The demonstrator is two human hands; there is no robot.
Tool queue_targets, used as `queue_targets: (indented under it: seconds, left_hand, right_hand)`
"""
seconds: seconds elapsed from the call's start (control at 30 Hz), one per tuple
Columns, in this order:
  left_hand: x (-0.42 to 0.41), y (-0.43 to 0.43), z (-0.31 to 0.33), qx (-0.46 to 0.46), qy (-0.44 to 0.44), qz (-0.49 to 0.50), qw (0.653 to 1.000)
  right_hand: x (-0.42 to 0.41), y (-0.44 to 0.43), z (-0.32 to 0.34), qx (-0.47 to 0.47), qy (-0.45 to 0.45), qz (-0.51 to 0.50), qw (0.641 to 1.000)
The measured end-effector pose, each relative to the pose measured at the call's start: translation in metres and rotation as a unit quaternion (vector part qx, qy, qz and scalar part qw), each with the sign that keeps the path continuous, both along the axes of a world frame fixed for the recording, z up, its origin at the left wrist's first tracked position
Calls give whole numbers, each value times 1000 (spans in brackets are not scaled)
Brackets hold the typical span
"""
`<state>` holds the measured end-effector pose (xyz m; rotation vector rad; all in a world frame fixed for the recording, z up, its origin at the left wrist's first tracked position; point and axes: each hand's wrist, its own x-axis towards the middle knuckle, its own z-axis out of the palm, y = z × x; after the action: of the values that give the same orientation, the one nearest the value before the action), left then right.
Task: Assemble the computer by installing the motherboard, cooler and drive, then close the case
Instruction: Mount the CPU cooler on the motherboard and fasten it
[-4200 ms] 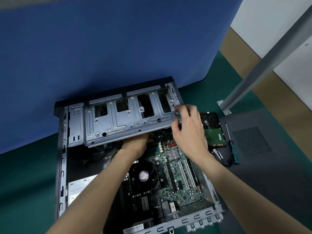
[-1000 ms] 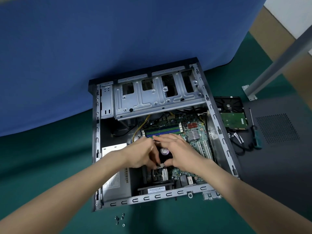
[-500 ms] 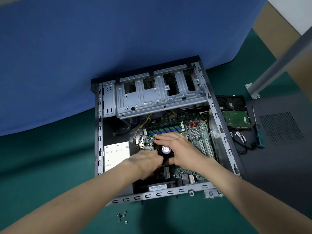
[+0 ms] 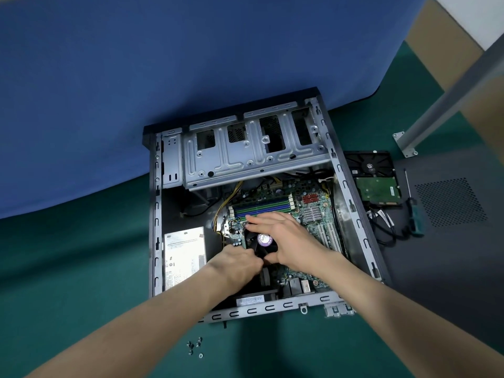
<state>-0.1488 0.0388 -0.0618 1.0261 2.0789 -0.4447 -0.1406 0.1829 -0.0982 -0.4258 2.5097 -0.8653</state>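
The open computer case [image 4: 156,214] lies flat on the green mat. A green motherboard [image 4: 313,211] sits inside it. On the board is the black cooler fan [image 4: 263,241] with a purple hub sticker. My right hand [image 4: 286,236] lies over the fan, fingers spread along its far edge and thumb at its near edge. My left hand [image 4: 237,264] is curled at the fan's near left corner; its fingertips are hidden. The hard drive [image 4: 377,184] lies outside the case on the right, circuit board up.
A silver drive cage [image 4: 245,156] spans the far end of the case, a power supply [image 4: 184,255] lies at its left. A green-handled screwdriver [image 4: 413,214] and loose cables [image 4: 381,222] lie on the dark side panel [image 4: 450,241]. Several screws [image 4: 195,347] lie on the mat in front.
Both hands left the drive cage and came down onto the cooler fan. In the last second my left hand slid toward the fan's near left corner and the right hand spread over it.
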Motion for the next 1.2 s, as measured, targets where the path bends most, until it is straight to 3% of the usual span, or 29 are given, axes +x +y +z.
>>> queue_targets:
  seconds: [0.87,1.2]
  left_hand:
    - [1,-3,-10,16,-22,120,992]
    - [1,-3,-16,12,-31,107,994]
  right_hand:
    - [-1,2,-1,-12,-2,0,1000]
    - [-1,2,-2,-10,2,0,1000]
